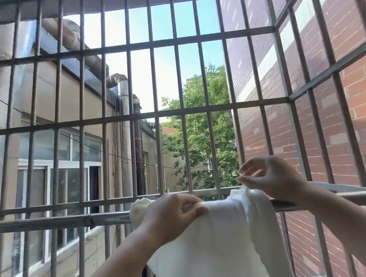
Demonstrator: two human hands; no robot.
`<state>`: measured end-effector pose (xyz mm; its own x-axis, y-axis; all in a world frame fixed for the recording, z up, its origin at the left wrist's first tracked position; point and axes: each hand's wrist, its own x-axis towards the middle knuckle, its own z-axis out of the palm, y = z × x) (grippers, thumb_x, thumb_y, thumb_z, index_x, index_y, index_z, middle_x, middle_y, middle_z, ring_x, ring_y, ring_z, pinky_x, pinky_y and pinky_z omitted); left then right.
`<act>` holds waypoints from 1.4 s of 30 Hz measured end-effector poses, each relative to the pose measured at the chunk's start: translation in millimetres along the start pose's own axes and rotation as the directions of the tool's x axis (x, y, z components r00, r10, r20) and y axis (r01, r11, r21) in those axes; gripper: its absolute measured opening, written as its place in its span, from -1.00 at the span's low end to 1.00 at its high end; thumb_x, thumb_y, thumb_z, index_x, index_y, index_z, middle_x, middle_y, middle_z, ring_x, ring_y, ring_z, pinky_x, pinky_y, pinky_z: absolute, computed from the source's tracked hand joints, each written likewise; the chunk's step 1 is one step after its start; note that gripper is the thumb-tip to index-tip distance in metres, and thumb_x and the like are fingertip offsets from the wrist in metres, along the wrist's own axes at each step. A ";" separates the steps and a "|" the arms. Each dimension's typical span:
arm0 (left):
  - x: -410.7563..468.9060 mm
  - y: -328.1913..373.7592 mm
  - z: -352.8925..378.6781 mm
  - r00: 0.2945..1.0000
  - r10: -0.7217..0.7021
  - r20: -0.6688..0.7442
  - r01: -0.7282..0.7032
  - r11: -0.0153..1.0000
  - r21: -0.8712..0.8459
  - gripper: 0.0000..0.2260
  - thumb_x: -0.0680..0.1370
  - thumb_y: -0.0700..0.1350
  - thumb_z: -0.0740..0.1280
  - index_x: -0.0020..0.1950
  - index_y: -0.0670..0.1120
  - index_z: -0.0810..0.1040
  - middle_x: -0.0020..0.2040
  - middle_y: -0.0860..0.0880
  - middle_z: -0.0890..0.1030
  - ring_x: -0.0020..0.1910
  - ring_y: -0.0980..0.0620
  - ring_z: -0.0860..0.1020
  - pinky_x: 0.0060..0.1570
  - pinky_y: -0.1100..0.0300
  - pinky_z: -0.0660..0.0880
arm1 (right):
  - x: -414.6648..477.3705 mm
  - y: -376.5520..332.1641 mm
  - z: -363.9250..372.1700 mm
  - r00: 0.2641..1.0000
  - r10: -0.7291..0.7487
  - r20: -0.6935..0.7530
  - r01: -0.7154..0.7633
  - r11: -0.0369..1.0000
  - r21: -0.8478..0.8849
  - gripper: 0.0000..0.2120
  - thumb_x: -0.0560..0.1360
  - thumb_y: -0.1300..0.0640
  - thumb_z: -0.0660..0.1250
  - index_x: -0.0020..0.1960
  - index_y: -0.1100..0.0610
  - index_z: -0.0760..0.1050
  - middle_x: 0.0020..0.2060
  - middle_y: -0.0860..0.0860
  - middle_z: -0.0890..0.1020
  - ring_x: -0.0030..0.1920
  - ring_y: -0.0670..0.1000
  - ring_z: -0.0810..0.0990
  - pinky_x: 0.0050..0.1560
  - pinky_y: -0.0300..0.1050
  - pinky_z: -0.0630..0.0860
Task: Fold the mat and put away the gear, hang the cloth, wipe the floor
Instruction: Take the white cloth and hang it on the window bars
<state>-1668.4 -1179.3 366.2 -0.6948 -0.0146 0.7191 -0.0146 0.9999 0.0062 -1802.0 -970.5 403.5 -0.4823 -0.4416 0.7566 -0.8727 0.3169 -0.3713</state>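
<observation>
A white cloth (222,242) hangs draped over a horizontal metal rail (51,223) inside a barred window cage. My left hand (174,213) pinches the cloth's top fold on the rail, thumb and fingers curled on the fabric. My right hand (269,176) is at the cloth's upper right corner, where thumb and forefinger pinch a bunched bit of the edge. The cloth's lower part runs out of view at the bottom.
Metal window bars (182,111) close off the front, left and right sides. A red brick wall (360,119) stands right beyond the bars, a beige building (44,96) left, a tree (200,136) behind.
</observation>
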 end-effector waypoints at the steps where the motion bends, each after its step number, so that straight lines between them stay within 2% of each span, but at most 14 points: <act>1: -0.4 0.5 0.5 1.000 -0.006 -0.004 0.006 1.000 -0.017 -0.67 0.49 0.33 0.16 0.15 0.28 0.53 0.06 0.27 0.61 0.08 0.29 0.52 -0.33 0.62 0.22 | -6.1 -4.3 -1.1 0.999 -0.030 0.028 0.029 1.000 0.009 -0.85 0.33 0.02 0.49 -0.16 -0.07 0.55 -0.20 -0.12 0.65 -0.23 -0.15 0.63 -0.19 -0.20 0.61; 3: 0.0 -2.0 4.2 0.999 -0.032 -0.014 0.031 0.999 -0.037 -0.68 0.48 0.33 0.17 0.13 0.28 0.54 0.04 0.28 0.61 0.07 0.29 0.53 -0.30 0.54 0.23 | -19.5 -11.1 -0.4 0.993 -0.075 0.089 0.075 0.997 -0.002 -0.85 0.35 -0.04 0.45 -0.10 -0.06 0.59 -0.16 -0.19 0.65 -0.18 -0.24 0.62 -0.15 -0.30 0.58; 5: 1.3 -5.7 9.5 0.999 -0.039 -0.020 0.037 0.995 -0.096 -0.64 0.45 0.37 0.17 0.11 0.27 0.56 0.01 0.26 0.62 0.04 0.26 0.55 -0.08 0.35 0.40 | -32.1 -14.6 3.2 0.982 -0.123 0.143 0.135 0.988 -0.080 -0.74 0.34 -0.13 0.43 -0.02 -0.06 0.60 -0.09 -0.25 0.60 -0.12 -0.31 0.57 -0.06 -0.42 0.50; 8: 3.2 -9.0 13.6 0.999 -0.051 0.010 0.052 0.982 -0.182 -0.57 0.38 0.40 0.12 0.07 0.25 0.58 -0.04 0.24 0.65 -0.04 0.24 0.58 -0.02 0.18 0.52 | -42.2 -14.3 11.3 0.964 -0.174 0.199 0.217 0.951 -0.221 -0.57 0.27 -0.20 0.46 0.09 -0.08 0.58 -0.01 -0.29 0.54 -0.02 -0.25 0.55 0.05 -0.39 0.44; 10: 4.6 -10.5 13.1 0.998 -0.066 -0.006 0.062 0.970 -0.233 -0.63 0.41 0.38 0.19 0.02 0.22 0.61 -0.10 0.26 0.65 -0.11 0.32 0.57 -0.07 0.26 0.52 | -42.3 -11.2 15.4 0.968 -0.203 0.150 0.233 0.947 -0.220 -0.63 0.27 -0.12 0.51 0.04 -0.06 0.61 -0.02 -0.25 0.60 -0.05 -0.21 0.57 0.05 -0.28 0.49; 12: 6.9 -8.5 8.3 0.998 -0.065 -0.015 0.060 0.970 -0.236 -0.73 0.48 0.26 0.26 -0.02 0.15 0.64 -0.14 0.29 0.62 -0.17 0.40 0.54 -0.23 0.55 0.39 | -40.3 -7.3 17.6 0.971 -0.222 0.088 0.235 0.956 -0.178 -0.77 0.27 -0.03 0.54 -0.09 -0.03 0.65 -0.12 -0.19 0.65 -0.13 -0.18 0.59 0.00 -0.18 0.51; 13: 8.9 -8.9 6.6 0.998 -0.059 -0.012 0.054 0.968 -0.247 -0.75 0.49 0.20 0.27 -0.01 0.11 0.64 -0.13 0.26 0.62 -0.14 0.36 0.55 -0.25 0.58 0.35 | -39.5 -6.7 18.1 0.971 -0.229 0.074 0.238 0.957 -0.165 -0.82 0.28 -0.01 0.54 -0.14 -0.02 0.65 -0.17 -0.17 0.66 -0.16 -0.18 0.59 -0.03 -0.19 0.51; 18: 23.2 -17.7 7.8 0.999 -0.032 0.001 0.030 0.937 -0.348 -0.77 0.51 0.13 0.31 -0.02 0.04 0.66 -0.12 0.14 0.66 -0.09 0.19 0.59 -0.08 0.27 0.48 | -33.1 -8.9 15.9 0.971 -0.235 0.042 0.239 0.960 -0.144 -0.93 0.33 0.05 0.51 -0.21 -0.02 0.65 -0.28 -0.18 0.64 -0.24 -0.22 0.58 -0.15 -0.36 0.43; 23: 46.2 -18.1 5.9 0.999 -0.045 -0.019 0.036 0.942 -0.335 -0.81 0.49 0.08 0.36 0.00 0.04 0.66 -0.09 0.13 0.65 -0.16 0.24 0.54 -0.05 0.25 0.47 | -13.1 -5.4 15.2 0.987 -0.157 0.038 0.160 0.984 -0.078 -0.91 0.33 0.02 0.51 -0.21 -0.07 0.61 -0.29 -0.23 0.59 -0.22 -0.28 0.55 -0.25 -0.51 0.36; 25: 52.7 -16.1 6.6 0.998 -0.056 -0.010 0.050 0.947 -0.317 -0.86 0.47 0.06 0.39 -0.04 0.07 0.66 -0.12 0.15 0.64 -0.25 0.32 0.49 -0.10 0.26 0.48 | -2.2 -2.4 14.5 0.992 -0.108 0.066 0.111 0.992 -0.052 -0.91 0.34 0.01 0.50 -0.21 -0.09 0.59 -0.28 -0.24 0.57 -0.18 -0.21 0.58 -0.25 -0.50 0.39; 30: 43.5 -19.5 10.8 0.997 -0.043 -0.066 0.017 0.939 -0.345 -0.88 0.47 0.09 0.37 -0.06 0.11 0.63 -0.18 0.24 0.61 -0.23 0.27 0.57 -0.20 0.29 0.51 | 20.0 15.7 13.3 0.994 -0.012 0.112 0.019 0.998 -0.061 -0.89 0.36 0.01 0.48 -0.25 -0.12 0.56 -0.21 -0.13 0.63 -0.09 -0.06 0.61 -0.03 -0.12 0.55; 35: 21.1 -33.0 20.1 0.999 0.036 0.017 -0.030 0.966 -0.257 -0.68 0.42 0.18 0.39 0.13 0.12 0.56 0.02 0.23 0.57 -0.03 0.29 0.52 -0.02 0.37 0.45 | 27.2 37.5 7.7 0.988 0.082 0.127 -0.068 0.991 -0.111 -0.92 0.38 0.01 0.46 -0.19 -0.02 0.58 -0.18 -0.08 0.63 -0.10 -0.07 0.58 -0.21 -0.32 0.41; 38: 18.6 -44.7 29.7 0.996 0.010 0.087 0.006 0.984 -0.180 -0.57 0.39 0.21 0.40 0.23 0.20 0.47 0.14 0.25 0.52 0.10 0.23 0.49 0.12 0.23 0.45 | 26.0 44.9 9.3 0.984 0.100 0.146 -0.086 0.991 -0.103 -0.91 0.38 0.02 0.47 -0.24 -0.04 0.56 -0.23 -0.10 0.64 -0.16 -0.09 0.59 -0.22 -0.33 0.41; 42: 21.0 -51.8 36.5 0.997 -0.031 0.066 0.042 0.984 -0.173 -0.74 0.41 0.19 0.39 0.06 0.19 0.54 -0.04 0.26 0.55 -0.03 0.17 0.54 0.03 0.09 0.49 | 25.5 45.9 11.9 0.987 0.093 0.132 -0.079 0.991 -0.105 -0.90 0.37 0.02 0.47 -0.25 -0.04 0.56 -0.23 -0.07 0.64 -0.15 -0.08 0.59 -0.18 -0.29 0.46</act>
<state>-1708.5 -1231.7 355.5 -0.7396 -0.0463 0.6714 0.0805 0.9844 0.1566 -1855.3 -977.1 399.3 -0.5672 -0.5168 0.6413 -0.8188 0.4375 -0.3716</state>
